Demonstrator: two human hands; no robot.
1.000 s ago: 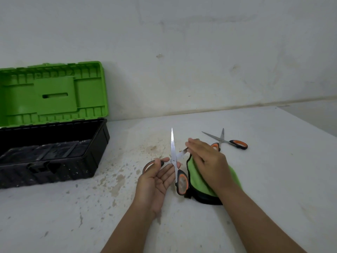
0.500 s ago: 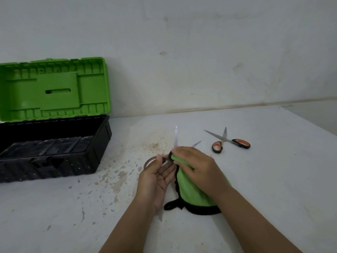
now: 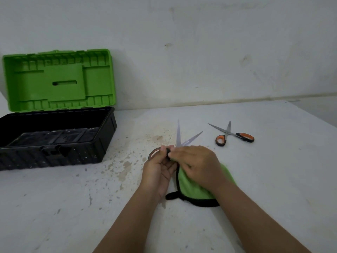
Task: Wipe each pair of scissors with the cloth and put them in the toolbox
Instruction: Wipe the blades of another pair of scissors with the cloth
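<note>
From the head view, the left hand gripped a pair of scissors by the handle, thumb and fingers curled round the dark loop, above the worktop. The two blades stood apart in a narrow V, pointing away from the person, and looked blurred. The right hand lay over a green cloth with a black edge, its fingers bent and pinching the cloth against the scissors near the pivot; the cloth's lower part rested on the worktop.

A second pair of scissors with orange-and-black handles lay flat on the worktop, beyond and to the right of the hands, blades open and apart from everything else.

The toolbox sat well to the left by the wall, its green lid raised upright and its black tray open.
</note>
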